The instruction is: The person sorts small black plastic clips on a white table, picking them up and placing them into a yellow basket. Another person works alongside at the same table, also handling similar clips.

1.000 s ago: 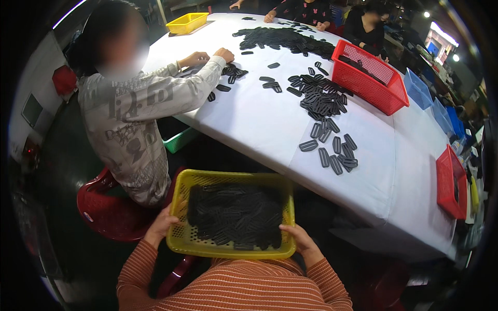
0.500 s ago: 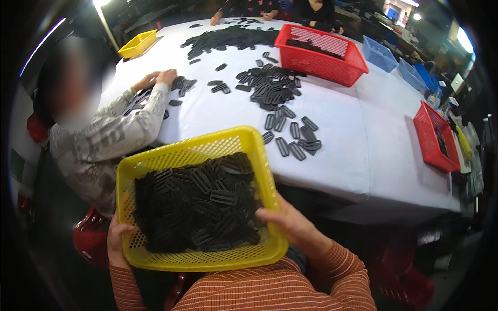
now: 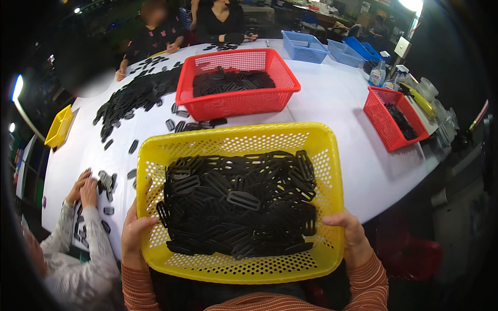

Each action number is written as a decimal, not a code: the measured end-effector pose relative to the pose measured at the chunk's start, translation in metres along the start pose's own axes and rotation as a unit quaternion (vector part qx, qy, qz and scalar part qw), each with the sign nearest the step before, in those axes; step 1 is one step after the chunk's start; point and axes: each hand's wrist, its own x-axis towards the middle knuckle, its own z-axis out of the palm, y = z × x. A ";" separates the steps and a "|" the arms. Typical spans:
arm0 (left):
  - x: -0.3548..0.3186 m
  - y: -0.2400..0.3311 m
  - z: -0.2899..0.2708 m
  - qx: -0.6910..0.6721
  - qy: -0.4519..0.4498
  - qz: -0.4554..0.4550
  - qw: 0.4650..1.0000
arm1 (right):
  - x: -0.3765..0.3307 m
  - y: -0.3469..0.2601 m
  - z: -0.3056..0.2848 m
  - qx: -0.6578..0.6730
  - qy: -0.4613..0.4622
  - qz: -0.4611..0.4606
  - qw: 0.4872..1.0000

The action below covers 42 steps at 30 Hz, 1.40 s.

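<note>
Basket (image 3: 236,142), yellow and heaped with black plastic buckles (image 3: 241,205), sits in your 2 hands just above the near edge of the white desk (image 3: 337,103). Your left hand (image 3: 134,233) and right hand (image 3: 350,233) have their fingers curled tight over its side rims. You seem mid-carry; setting it down needs level hands. Beyond lie a red basket (image 3: 236,106), loose buckles and seated co-workers.

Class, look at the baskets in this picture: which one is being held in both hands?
The big yellow basket of black plastic buckles, gripped by the left hand and right hand. The red, blue and small yellow baskets rest untouched on the table.
</note>
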 end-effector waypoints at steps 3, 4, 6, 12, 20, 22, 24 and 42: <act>0.090 0.017 0.019 0.019 -0.054 -0.011 0.998 | 0.027 -0.046 0.006 0.044 0.087 -0.051 0.994; 0.122 0.023 0.025 -0.002 -0.077 -0.010 0.997 | 0.036 -0.061 0.012 0.054 0.104 -0.070 0.991; 0.179 0.049 0.040 -0.029 -0.112 -0.016 0.993 | 0.056 -0.094 0.032 0.067 0.122 -0.100 0.985; 0.269 0.105 0.066 0.033 -0.006 0.088 0.996 | 0.110 -0.201 0.071 -0.008 0.230 -0.151 0.961; 0.190 0.078 0.034 0.103 0.098 -0.096 0.985 | 0.225 -0.305 0.037 -0.181 0.202 -0.293 0.917; 0.169 0.073 0.024 0.103 0.133 -0.130 0.977 | 0.247 -0.319 0.029 -0.212 0.221 -0.291 0.906; 0.151 0.067 0.018 0.107 0.163 -0.150 0.969 | 0.263 -0.322 0.029 -0.209 0.227 -0.295 0.904; 0.147 0.012 0.017 0.194 0.154 -0.115 0.962 | 0.294 -0.267 0.099 -0.671 0.176 -0.446 0.565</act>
